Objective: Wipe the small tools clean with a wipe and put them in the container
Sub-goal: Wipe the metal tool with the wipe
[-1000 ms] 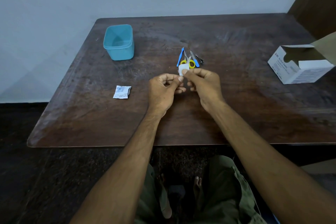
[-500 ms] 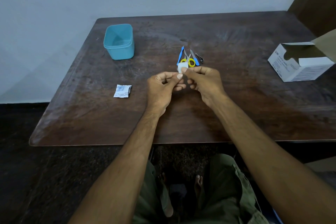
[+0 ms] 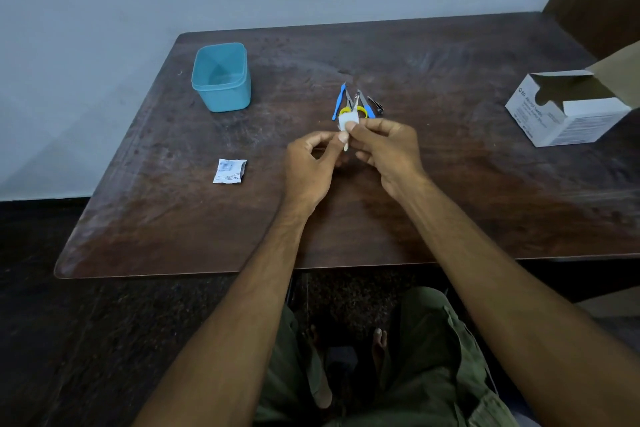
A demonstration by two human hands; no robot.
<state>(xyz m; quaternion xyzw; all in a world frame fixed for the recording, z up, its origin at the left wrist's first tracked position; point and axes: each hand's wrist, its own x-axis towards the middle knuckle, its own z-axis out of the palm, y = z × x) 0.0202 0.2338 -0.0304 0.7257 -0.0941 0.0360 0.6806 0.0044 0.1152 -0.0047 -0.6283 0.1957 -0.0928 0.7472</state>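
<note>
Head view: dark wooden table (image 3: pixel 173 218) against a pale wall, floor dark along its left and near edges. Left to right: teal container (image 3: pixel 221 78), nothing visible inside; torn wipe packet (image 3: pixel 230 170); left hand (image 3: pixel 308 163) and right hand (image 3: pixel 388 149) both pinching a small white wipe (image 3: pixel 347 121) over the small tools (image 3: pixel 356 102); opened white box (image 3: pixel 568 107) near the right edge.

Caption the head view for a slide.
Both hands, left and right, pinch a white wipe above the table, tools and blue container beyond.
</note>
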